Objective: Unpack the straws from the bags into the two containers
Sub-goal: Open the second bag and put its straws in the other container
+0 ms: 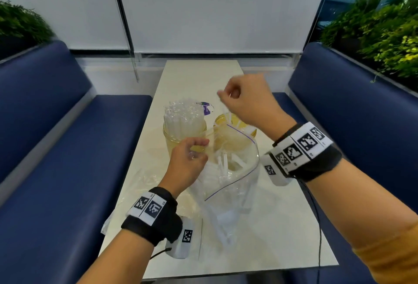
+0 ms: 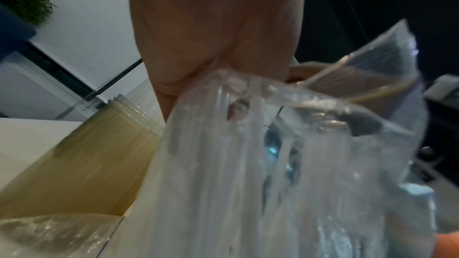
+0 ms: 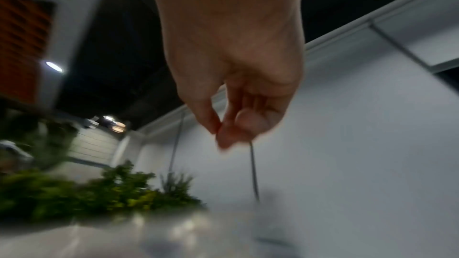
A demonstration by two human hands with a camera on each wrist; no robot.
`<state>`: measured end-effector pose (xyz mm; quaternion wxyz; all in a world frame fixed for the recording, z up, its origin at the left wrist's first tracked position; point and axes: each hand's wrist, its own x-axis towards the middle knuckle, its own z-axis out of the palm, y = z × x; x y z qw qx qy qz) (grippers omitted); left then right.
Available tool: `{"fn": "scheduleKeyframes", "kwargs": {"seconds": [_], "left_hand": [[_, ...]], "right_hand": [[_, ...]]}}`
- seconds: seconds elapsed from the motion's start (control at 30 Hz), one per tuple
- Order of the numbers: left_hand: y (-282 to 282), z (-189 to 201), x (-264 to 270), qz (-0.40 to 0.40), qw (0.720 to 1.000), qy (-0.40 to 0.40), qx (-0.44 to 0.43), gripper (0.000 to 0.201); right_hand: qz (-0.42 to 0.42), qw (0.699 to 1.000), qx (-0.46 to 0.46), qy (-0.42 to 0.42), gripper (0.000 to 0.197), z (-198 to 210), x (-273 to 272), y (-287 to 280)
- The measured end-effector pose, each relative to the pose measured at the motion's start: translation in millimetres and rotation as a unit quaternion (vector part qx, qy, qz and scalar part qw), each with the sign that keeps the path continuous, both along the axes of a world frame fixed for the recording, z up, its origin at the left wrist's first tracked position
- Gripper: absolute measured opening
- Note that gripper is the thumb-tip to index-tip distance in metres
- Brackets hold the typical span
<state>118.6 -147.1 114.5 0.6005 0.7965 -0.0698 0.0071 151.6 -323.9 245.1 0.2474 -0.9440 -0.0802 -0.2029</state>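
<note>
My left hand [image 1: 200, 149] grips the open rim of a clear zip bag [image 1: 234, 179] that holds several white wrapped straws [image 1: 224, 162]. The bag stands on the table just in front of two yellowish jars. The left jar [image 1: 181, 135] is packed with clear-wrapped straws. Only a few straws sit in the right jar [image 1: 234, 124]. Above that jar my right hand [image 1: 226, 97] is raised, thumb and forefinger pinching a blurred white straw [image 1: 224, 105]. The left wrist view shows my palm [image 2: 211, 26] against the crumpled bag [image 2: 298, 164], with the left jar [image 2: 87, 164] beside it. The right wrist view shows pinched fingers [image 3: 223, 132]; no straw is clear there.
A flattened clear bag [image 1: 140, 184] lies on the white table [image 1: 282, 227] at my left wrist. A purple-printed wrapper [image 1: 207, 107] lies behind the jars. Blue benches [image 1: 67, 148] flank the table, with plants [image 1: 384, 34] beyond them.
</note>
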Motion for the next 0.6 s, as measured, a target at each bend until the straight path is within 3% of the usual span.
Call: {"fn": "scheduleKeyframes", "kwargs": {"seconds": [0.03,0.1,0.2,0.3,0.37,0.47,0.6], "left_hand": [[-1.1,-0.6,-0.5,0.0,1.0,-0.004,-0.006,0.033],[-2.0,-0.9,-2.7,-0.01,1.0,-0.014,-0.018,0.036],[-2.5,-0.6,-5.8,-0.027,0.999,-0.021,-0.02,0.043],[-3.6,1.4,-7.8,-0.052,0.998,-0.031,-0.027,0.053],[-4.5,3.3,-9.3,-0.067,0.997,-0.036,-0.029,0.056],[-6.5,5.2,-10.7,-0.074,0.996,-0.032,-0.034,0.055],[-7.4,2.9,-10.2,-0.07,0.995,-0.001,-0.075,0.047]], "right_hand": [[0.03,0.996,-0.032,0.083,0.035,0.7,-12.3,8.6],[0.054,0.955,-0.154,0.246,0.047,-10.8,-30.3,21.6],[0.034,0.902,-0.301,0.309,0.051,-39.8,-38.9,25.7],[0.026,0.888,-0.271,0.372,0.077,-59.3,-37.5,21.4],[0.041,0.882,-0.248,0.399,0.081,-70.1,-35.4,19.5],[0.066,0.879,-0.253,0.398,0.071,-86.9,-34.3,20.1],[0.083,0.91,-0.219,0.342,0.044,-94.3,-37.4,13.7]]}}
